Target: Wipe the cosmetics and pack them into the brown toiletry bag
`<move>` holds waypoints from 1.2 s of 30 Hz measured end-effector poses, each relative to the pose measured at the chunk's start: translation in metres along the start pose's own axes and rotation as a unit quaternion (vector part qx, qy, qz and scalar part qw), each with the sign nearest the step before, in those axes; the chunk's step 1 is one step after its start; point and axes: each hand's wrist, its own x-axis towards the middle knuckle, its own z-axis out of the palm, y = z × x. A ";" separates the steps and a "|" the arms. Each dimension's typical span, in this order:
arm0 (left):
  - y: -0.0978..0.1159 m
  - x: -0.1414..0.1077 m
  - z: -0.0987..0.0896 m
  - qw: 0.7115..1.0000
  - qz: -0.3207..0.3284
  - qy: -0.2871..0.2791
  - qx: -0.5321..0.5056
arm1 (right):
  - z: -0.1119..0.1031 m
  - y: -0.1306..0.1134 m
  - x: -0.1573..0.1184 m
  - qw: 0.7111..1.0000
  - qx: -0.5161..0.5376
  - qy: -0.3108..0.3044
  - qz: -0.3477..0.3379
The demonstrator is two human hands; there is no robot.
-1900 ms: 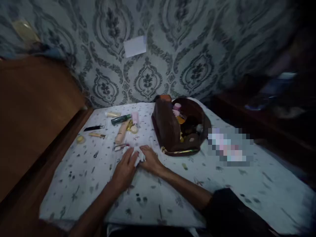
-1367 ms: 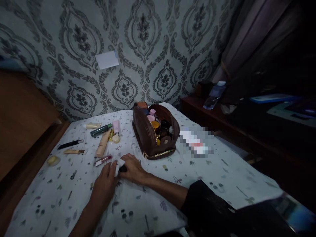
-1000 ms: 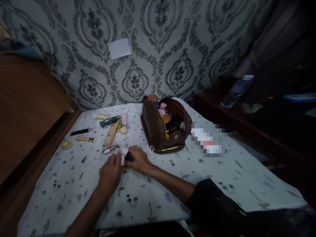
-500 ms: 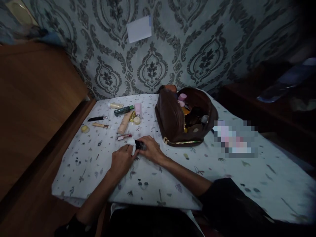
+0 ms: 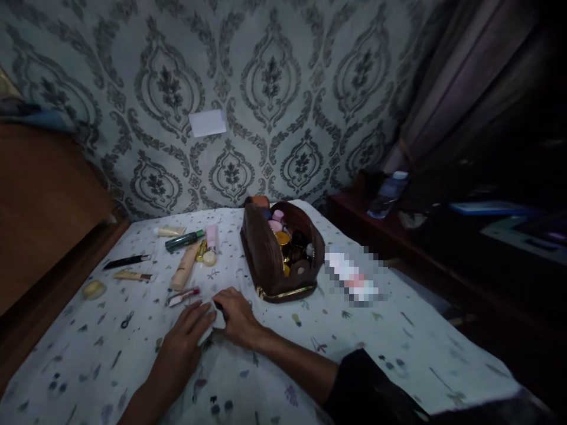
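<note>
I have both hands close together low over the near part of the table (image 5: pixel 401 336), in front of the cosmetics. The left hand (image 5: pixel 183 327) has its fingers closed on a white tissue (image 5: pixel 217 319), which shows bunched between the two hands. The right hand (image 5: pixel 237 319) is closed around a small dark item (image 5: pixel 220 307) that meets the tissue; my fingers hide too much of it for me to tell what it is.

Just beyond my left fingertips lies a lip gloss tube (image 5: pixel 183 297) with a dark red end. Past it, a peach tube (image 5: pixel 185 267) lies at a slant, with a small yellow bottle (image 5: pixel 202 250) and a round cream-coloured item (image 5: pixel 209 258) beside its far end. A pink tube (image 5: pixel 211 236), a green bottle (image 5: pixel 182 241) and a cream tube (image 5: pixel 170 231) lie farther back. Over to the left I see a slim black item (image 5: pixel 127 262), a slim beige item (image 5: pixel 133 275) and a small round pot (image 5: pixel 94 289), yellowish on top.

The brown cosmetic bag (image 5: pixel 261 254) stands open beyond my right hand, apart from it, with pink-topped and orange-topped containers and dark ones inside. To its right lies an item blurred by pixels (image 5: pixel 353 277). A clear bottle (image 5: pixel 388 196) leans on the dark red surface (image 5: pixel 349 206) past the table's right side.
</note>
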 end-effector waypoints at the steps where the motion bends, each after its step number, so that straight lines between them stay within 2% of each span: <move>1: -0.002 -0.003 -0.001 1.000 0.007 0.000 -0.013 | 0.000 0.000 0.000 1.000 0.001 -0.002 -0.001; 9: -0.014 -0.015 0.000 0.995 -0.057 0.009 -0.079 | -0.003 -0.002 0.003 0.999 0.042 -0.016 -0.006; 14: -0.014 -0.009 0.005 0.985 -0.116 0.045 -0.121 | -0.006 -0.004 0.008 0.996 0.078 -0.035 0.003; 21: -0.006 0.006 -0.003 0.958 -0.202 0.056 -0.196 | -0.001 0.005 0.007 0.987 0.161 -0.020 0.004; 29: -0.004 0.002 -0.005 0.963 -0.165 0.048 -0.208 | 0.007 0.009 0.006 0.952 0.301 0.016 0.057; 36: -0.002 -0.003 -0.001 0.978 -0.113 0.062 -0.165 | 0.010 0.016 0.009 0.895 0.434 0.035 0.093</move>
